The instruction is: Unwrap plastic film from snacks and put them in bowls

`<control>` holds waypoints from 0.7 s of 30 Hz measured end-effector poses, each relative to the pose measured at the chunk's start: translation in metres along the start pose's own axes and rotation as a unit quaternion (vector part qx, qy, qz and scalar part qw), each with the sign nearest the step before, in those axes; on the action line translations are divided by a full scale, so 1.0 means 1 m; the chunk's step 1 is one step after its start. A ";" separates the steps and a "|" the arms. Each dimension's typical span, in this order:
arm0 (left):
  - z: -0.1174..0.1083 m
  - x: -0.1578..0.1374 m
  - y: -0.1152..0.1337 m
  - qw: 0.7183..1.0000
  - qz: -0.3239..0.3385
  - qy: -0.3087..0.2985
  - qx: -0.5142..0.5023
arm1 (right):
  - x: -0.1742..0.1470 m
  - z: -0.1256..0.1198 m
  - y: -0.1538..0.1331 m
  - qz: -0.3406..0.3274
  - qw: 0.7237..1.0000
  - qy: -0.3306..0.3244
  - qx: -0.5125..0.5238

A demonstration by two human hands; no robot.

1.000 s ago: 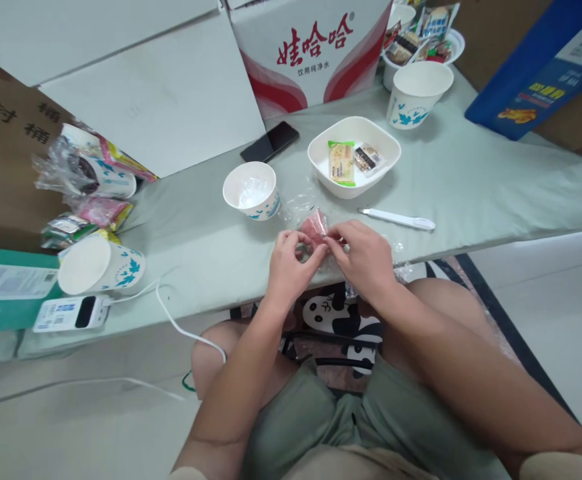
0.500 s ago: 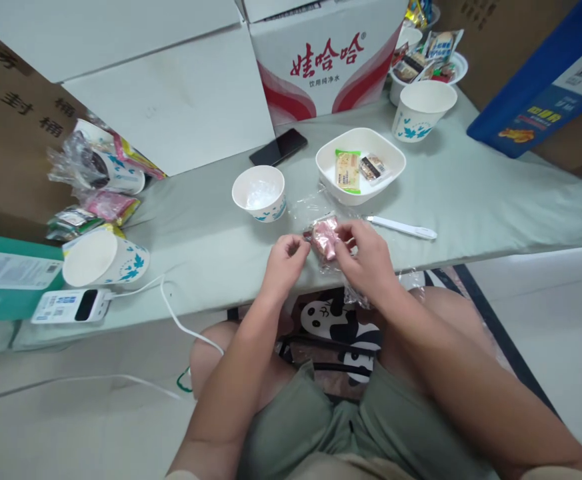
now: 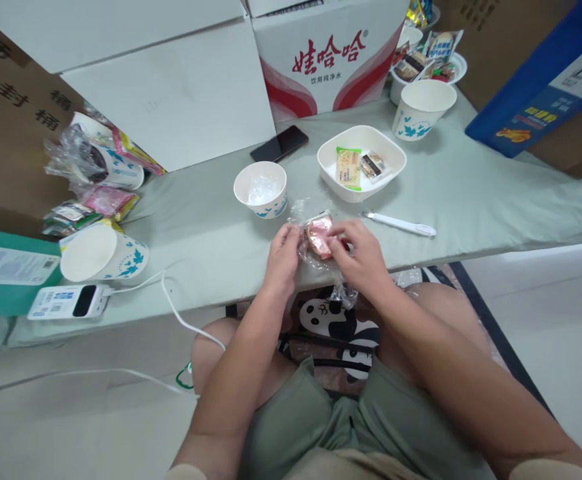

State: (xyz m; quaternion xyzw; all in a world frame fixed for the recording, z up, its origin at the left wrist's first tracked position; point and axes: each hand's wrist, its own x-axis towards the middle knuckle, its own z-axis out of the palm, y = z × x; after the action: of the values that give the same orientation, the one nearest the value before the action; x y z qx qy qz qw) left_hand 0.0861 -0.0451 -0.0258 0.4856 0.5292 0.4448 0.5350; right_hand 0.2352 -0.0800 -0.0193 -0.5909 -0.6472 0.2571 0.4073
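Observation:
A small snack packet (image 3: 319, 236) with a shiny pink wrapper is between my hands, close to the table's front edge. My left hand (image 3: 281, 259) is closed at its left side, with thumb and fingers pinching crinkled clear plastic (image 3: 298, 212) there. From the right, my right hand (image 3: 361, 252) pinches the pink wrapper between thumb and forefinger. More clear film hangs below the packet over the table edge. Behind my left hand stands a paper cup (image 3: 261, 190) with clear plastic inside. A white craft knife (image 3: 401, 224) lies beyond my right hand.
A white bowl (image 3: 328, 175) holds two wrapped snacks. A phone (image 3: 279, 144) lies by the cartons. Paper cups (image 3: 423, 110) and snack packets stand at both ends. At left, a white power bank (image 3: 65, 303) has a cable (image 3: 185, 323) hanging over the edge.
My left fingers have moved slightly left and up and now close on the plastic. The pink packet has turned and shifted a little left, with my right hand following it.

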 end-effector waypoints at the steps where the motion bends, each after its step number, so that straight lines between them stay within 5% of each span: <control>1: -0.002 0.000 0.003 0.999 -0.023 -0.001 -0.045 | 0.002 0.000 0.001 0.042 0.999 0.016 -0.002; 4: -0.004 -0.002 0.016 0.986 -0.072 -0.043 -0.140 | 0.008 0.002 0.002 0.104 0.995 0.003 -0.007; 7: -0.005 -0.006 0.028 0.973 -0.073 -0.083 -0.201 | 0.010 0.006 0.002 0.166 0.978 -0.023 0.123; 9: -0.006 -0.010 0.033 0.955 -0.072 -0.111 -0.267 | 0.010 0.009 0.002 0.227 0.924 -0.016 0.306; 11: -0.009 -0.013 0.036 0.929 -0.076 -0.137 -0.334 | 0.011 0.010 0.001 0.269 0.840 0.006 0.470; 14: -0.017 -0.013 0.039 0.905 -0.081 -0.130 -0.398 | 0.011 0.010 -0.002 0.282 0.759 0.028 0.586; 17: -0.026 -0.008 0.039 0.898 -0.070 -0.067 -0.430 | 0.010 0.009 -0.008 0.253 0.758 0.065 0.598; 21: -0.030 0.001 0.035 0.884 -0.050 0.029 -0.463 | 0.008 0.008 -0.013 0.149 0.820 0.187 0.520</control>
State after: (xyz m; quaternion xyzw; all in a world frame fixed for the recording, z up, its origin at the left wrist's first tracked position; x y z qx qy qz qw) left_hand 0.0571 -0.0383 0.0095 0.1422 0.3023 0.6256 0.7050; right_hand 0.2216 -0.0732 -0.0115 -0.4175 -0.2327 0.4978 0.7237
